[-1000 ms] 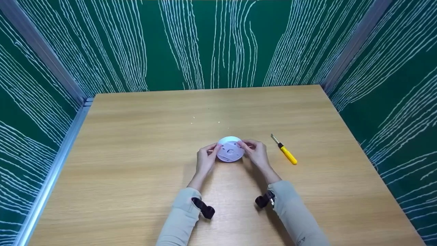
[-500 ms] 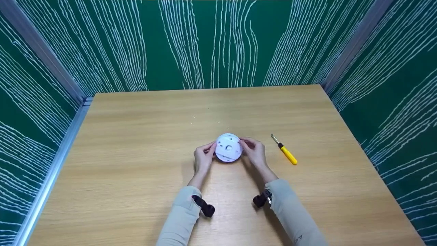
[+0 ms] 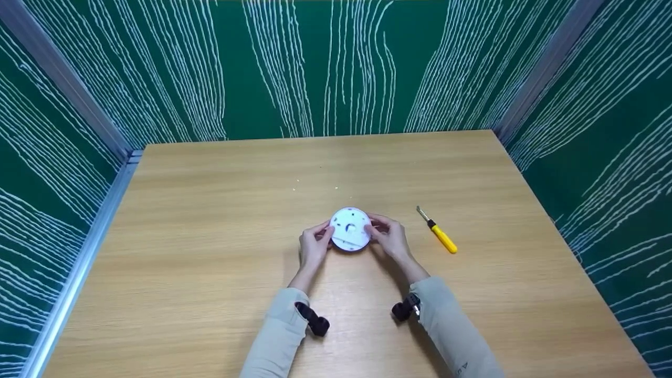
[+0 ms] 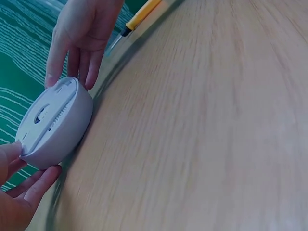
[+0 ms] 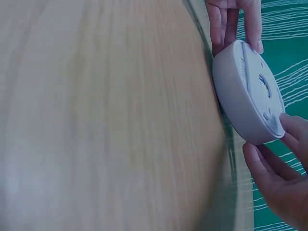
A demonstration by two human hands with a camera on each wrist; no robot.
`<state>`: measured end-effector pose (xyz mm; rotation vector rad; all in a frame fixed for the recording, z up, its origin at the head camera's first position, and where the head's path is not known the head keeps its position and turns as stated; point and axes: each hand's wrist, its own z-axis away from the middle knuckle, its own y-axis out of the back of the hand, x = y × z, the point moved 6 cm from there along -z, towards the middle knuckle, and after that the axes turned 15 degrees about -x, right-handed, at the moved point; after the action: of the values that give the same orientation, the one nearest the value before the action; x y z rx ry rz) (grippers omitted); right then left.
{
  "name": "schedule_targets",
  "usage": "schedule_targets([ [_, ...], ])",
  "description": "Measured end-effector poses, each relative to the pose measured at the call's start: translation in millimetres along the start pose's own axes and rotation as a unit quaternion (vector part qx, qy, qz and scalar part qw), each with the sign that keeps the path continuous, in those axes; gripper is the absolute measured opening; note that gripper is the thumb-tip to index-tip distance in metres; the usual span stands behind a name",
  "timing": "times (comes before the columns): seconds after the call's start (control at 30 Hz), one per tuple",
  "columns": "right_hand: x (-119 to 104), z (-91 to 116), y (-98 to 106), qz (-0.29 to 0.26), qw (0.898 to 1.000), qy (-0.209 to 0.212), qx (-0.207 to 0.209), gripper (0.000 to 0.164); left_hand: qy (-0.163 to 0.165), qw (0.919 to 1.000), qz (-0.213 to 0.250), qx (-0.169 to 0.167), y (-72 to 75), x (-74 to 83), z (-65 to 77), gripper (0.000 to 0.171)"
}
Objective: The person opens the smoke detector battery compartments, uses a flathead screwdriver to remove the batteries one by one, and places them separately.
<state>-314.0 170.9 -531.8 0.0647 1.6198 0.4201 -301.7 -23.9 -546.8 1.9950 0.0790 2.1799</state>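
A round white smoke detector [image 3: 346, 239] is held between both hands near the middle of the table, its flat back with a central hole and small slots facing up towards the head. My left hand [image 3: 313, 249] pinches its left edge, thumb on the back face and fingers beneath. On the opposite edge my right hand [image 3: 395, 241] has the same kind of grip. The left wrist view shows the thick smooth side wall of the smoke detector [image 4: 72, 130], tilted close over the wood. Its front face is hidden underneath.
To the right of the right hand lies a screwdriver [image 3: 443, 237] with a yellow handle, its metal tip pointing away. A few tiny white specks [image 3: 336, 188] are scattered beyond the hands. Green walls [image 3: 357, 68] with white streaks border the wooden table [image 3: 210, 210].
The smoke detector has tipped so its back faces the head more squarely, and it has shifted slightly left. Both hands keep hold of it. The screwdriver has not moved.
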Motion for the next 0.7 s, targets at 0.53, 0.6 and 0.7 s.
schedule_targets([
  [0.53,8,1,-1,-0.007,0.998,-0.049,-0.038,0.035,-0.001,0.9995,0.007,-0.030,-8.5,-3.2,4.8,0.032],
  [0.6,10,1,-1,-0.019,0.998,-0.056,-0.038,0.035,-0.001,0.9995,0.004,-0.030,-9.6,-3.6,5.3,0.033],
  [0.7,11,2,-1,-0.031,0.997,-0.067,-0.036,0.034,-0.001,0.9996,0.002,-0.030,-11.0,-4.0,6.3,0.034],
])
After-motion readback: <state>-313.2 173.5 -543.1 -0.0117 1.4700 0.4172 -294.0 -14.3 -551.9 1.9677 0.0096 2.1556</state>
